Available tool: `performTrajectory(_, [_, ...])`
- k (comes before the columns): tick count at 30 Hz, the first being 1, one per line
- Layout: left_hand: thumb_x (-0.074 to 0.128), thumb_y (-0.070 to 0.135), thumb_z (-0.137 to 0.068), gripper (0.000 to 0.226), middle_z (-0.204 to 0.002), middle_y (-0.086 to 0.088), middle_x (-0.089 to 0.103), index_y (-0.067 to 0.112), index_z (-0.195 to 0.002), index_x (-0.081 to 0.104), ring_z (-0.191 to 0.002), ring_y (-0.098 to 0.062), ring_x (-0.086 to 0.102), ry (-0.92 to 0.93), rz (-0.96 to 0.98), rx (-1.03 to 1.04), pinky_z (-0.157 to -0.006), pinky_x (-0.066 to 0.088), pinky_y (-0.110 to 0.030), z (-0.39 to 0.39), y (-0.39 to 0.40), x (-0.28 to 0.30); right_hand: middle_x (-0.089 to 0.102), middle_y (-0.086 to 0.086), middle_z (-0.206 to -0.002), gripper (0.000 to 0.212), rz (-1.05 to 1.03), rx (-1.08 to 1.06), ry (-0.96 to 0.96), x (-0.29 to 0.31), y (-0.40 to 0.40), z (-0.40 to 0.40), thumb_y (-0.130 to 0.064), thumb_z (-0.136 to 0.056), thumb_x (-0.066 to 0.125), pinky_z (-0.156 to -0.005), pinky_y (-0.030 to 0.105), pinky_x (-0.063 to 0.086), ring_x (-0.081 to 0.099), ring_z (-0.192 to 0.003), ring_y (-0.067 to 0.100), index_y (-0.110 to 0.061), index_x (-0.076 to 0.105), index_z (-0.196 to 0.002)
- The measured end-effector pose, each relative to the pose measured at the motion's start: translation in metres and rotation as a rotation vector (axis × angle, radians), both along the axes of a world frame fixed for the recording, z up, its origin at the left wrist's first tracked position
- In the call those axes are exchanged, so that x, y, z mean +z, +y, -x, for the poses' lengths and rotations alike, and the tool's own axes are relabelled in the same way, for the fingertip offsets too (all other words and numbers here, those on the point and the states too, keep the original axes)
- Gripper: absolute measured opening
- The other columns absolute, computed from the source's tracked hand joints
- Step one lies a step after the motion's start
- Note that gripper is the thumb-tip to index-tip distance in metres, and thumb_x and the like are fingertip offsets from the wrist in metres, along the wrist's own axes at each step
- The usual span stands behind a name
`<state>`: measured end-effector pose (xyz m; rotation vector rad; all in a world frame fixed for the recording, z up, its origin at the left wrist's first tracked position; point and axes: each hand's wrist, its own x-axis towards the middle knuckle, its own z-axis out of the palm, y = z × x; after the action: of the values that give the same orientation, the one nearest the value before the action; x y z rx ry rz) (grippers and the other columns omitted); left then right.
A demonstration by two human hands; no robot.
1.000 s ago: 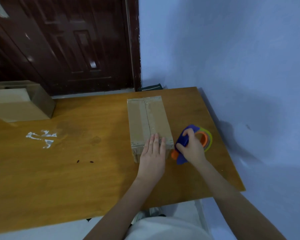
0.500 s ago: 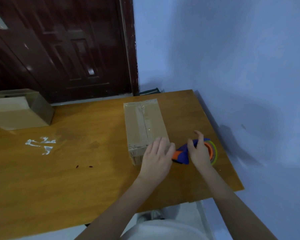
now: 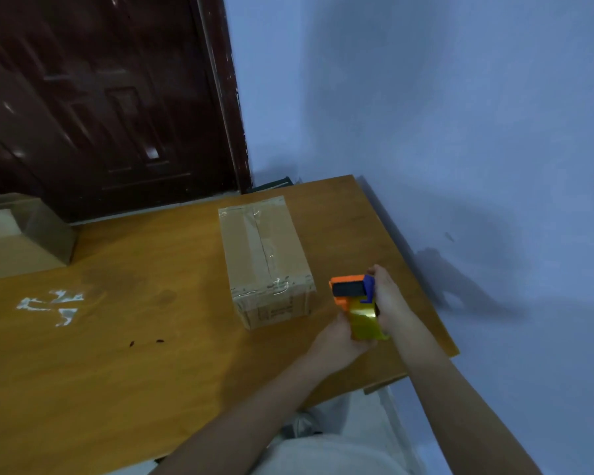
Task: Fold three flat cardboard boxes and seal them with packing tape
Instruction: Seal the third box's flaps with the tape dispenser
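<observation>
Our fingers are curled around the tape dispenser (image 3: 356, 303) on both sides: the left hand (image 3: 336, 341) grips the gold roll of tape from below and to the left, and the right hand (image 3: 386, 299) wraps the blue and orange body from the right, its fingertips reaching past the top. We hold the dispenser above the tabletop (image 3: 134, 354), near its right edge, just beside the near right corner of the sealed box (image 3: 266, 258).

Going from the left edge, an open cardboard box (image 3: 21, 234) sits at the far left of the tabletop, partly out of view. Next we see a patch of white smears (image 3: 54, 305) on the wood, and two small dark specks (image 3: 144, 342) nearer to us. Around the middle stands the sealed box, closed, with clear tape running along its top seam and down the near end. Neither hand touches it. Behind the table's far edge stands a dark brown door (image 3: 100, 97), and a pale blue wall (image 3: 426, 114) runs along the right edge.
</observation>
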<state>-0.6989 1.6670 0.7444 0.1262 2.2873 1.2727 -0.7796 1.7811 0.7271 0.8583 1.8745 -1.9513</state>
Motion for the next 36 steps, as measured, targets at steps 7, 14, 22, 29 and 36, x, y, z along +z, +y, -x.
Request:
performTrajectory(7, [0.061,0.006,-0.09,0.027,-0.106,-0.015,0.063,0.002,-0.116,0.055,-0.09,-0.023,0.058,-0.128,-0.332,0.374,-0.083,0.048,-0.038,0.003,0.011,-0.002,0.035,0.012,-0.149,0.055,-0.092,-0.003,0.156,0.008,0.008,-0.016,-0.046,-0.103,0.023,-0.112,0.044,0.03,0.039,-0.133,0.029,-0.017,0.026,-0.149])
performTrajectory(14, [0.061,0.024,-0.092,0.023,-0.096,-0.013,0.064,0.005,-0.102,0.055,-0.062,-0.024,0.065,-0.322,-0.435,0.452,-0.051,0.055,-0.03,0.027,0.015,0.012,0.059,-0.01,-0.126,0.041,-0.265,0.384,0.483,0.013,0.044,-0.058,-0.033,-0.094,0.054,-0.082,0.012,0.046,0.057,-0.107,-0.006,-0.026,0.048,-0.133])
performTrajectory(22, [0.064,0.038,-0.088,0.03,-0.074,-0.004,0.056,0.013,-0.078,0.051,-0.069,-0.022,0.06,-0.398,-0.164,0.488,-0.051,0.042,-0.025,0.056,0.028,-0.006,0.057,0.008,-0.121,0.039,-0.531,0.459,0.399,-0.019,0.048,-0.049,-0.018,-0.1,0.046,-0.071,-0.001,0.037,0.053,-0.107,0.014,-0.004,0.045,-0.136])
performTrajectory(29, [0.061,0.039,-0.09,0.032,-0.084,-0.006,0.056,0.009,-0.094,0.054,-0.075,-0.019,0.057,-0.484,-0.208,0.555,-0.06,0.044,-0.027,0.07,0.021,-0.017,0.051,0.008,-0.137,0.047,-0.58,0.508,0.324,-0.021,0.033,-0.032,-0.032,-0.102,0.039,-0.089,0.017,0.036,0.05,-0.12,0.017,-0.01,0.038,-0.142])
performTrajectory(36, [0.047,0.047,-0.095,0.039,-0.07,-0.003,0.051,0.015,-0.073,0.05,-0.069,-0.022,0.057,-0.437,-0.244,0.569,-0.055,0.042,-0.025,0.072,0.022,-0.023,0.057,0.01,-0.129,0.047,-0.676,0.56,0.326,-0.027,0.03,-0.016,-0.035,-0.103,0.032,-0.079,0.02,0.041,0.056,-0.104,0.015,-0.01,0.04,-0.141])
